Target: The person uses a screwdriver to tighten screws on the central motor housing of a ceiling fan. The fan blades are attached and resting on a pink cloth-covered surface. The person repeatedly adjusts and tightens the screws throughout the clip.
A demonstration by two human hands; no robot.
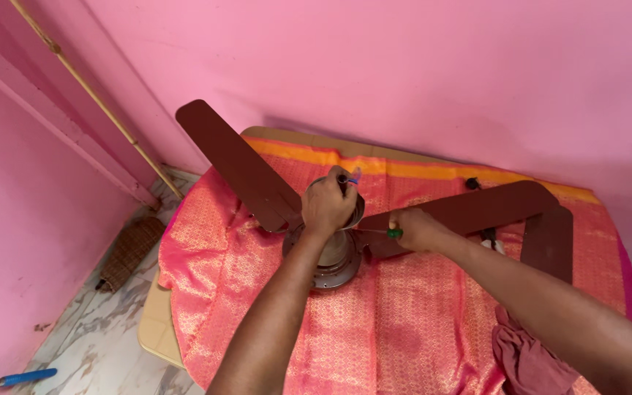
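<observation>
A brown ceiling fan lies on a table draped in a pink and orange patterned cloth [404, 322]. Its motor housing [334, 260] sits near the middle, with one blade [235, 164] reaching to the upper left and another blade [477, 208] to the right. My left hand [328, 205] grips the top of the motor around the short down rod, where blue and red wires stick out. My right hand [415, 228] holds a green-handled screwdriver [388, 232], its thin shaft pointing left at the motor.
A third blade [548, 245] lies detached at the right. A dark red rag [532, 358] hangs at the table's near right edge. A hand broom [129, 252] and a blue-handled tool [20, 379] lie on the marble floor at the left. Pink walls stand close behind.
</observation>
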